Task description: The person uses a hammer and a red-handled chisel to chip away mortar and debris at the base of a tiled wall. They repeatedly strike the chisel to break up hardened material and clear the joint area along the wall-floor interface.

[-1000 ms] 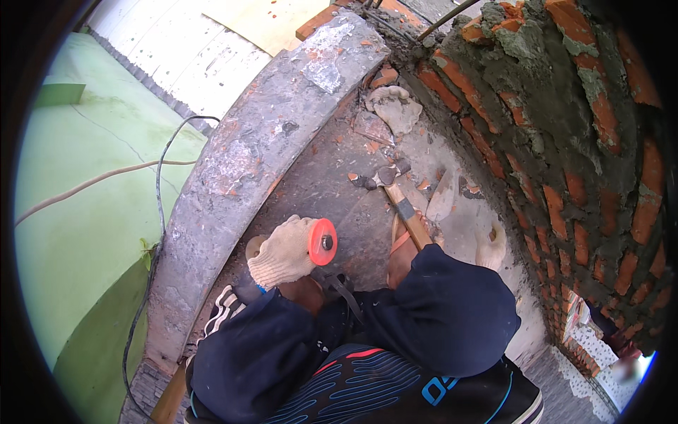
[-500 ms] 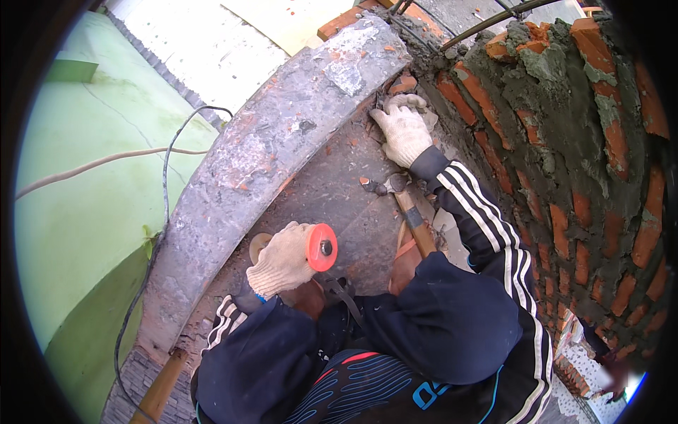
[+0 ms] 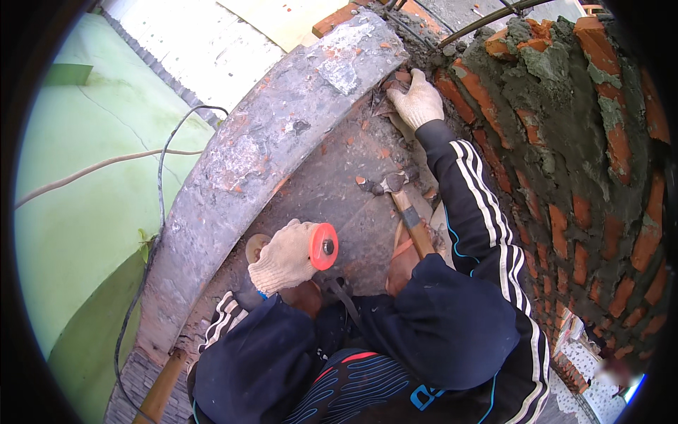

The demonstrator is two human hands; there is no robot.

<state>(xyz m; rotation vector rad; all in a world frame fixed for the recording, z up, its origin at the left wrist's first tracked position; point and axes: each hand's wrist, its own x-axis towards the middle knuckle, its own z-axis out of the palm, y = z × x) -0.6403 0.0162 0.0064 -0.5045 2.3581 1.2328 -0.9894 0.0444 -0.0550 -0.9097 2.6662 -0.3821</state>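
My left hand (image 3: 286,258), in a knitted pale glove, is closed round a chisel whose round orange hand guard (image 3: 324,246) faces up, with a dark metal head (image 3: 328,246) in its middle. The chisel's shaft and tip are hidden below the hand. My right hand (image 3: 418,101), gloved too, reaches far forward to the corner at the brick wall's foot. Its thumb and forefinger are spread beside a broken piece of brick (image 3: 402,76); the other fingers are mostly hidden. Between my hands a hammer (image 3: 409,212) leans with its wooden handle against my right knee.
A curved grey concrete ledge (image 3: 233,169) runs along the left. On the right rises a rough brick wall (image 3: 586,162) smeared with mortar. Crumbs of brick lie on the dusty surface (image 3: 332,177) between them. A black cable (image 3: 161,191) hangs beyond the ledge, and steel bars (image 3: 487,21) cross the top.
My right hand has moved slightly forward and to the right, and its thumb now stands apart from the forefinger. The left hand keeps its hold on the chisel almost unmoved.
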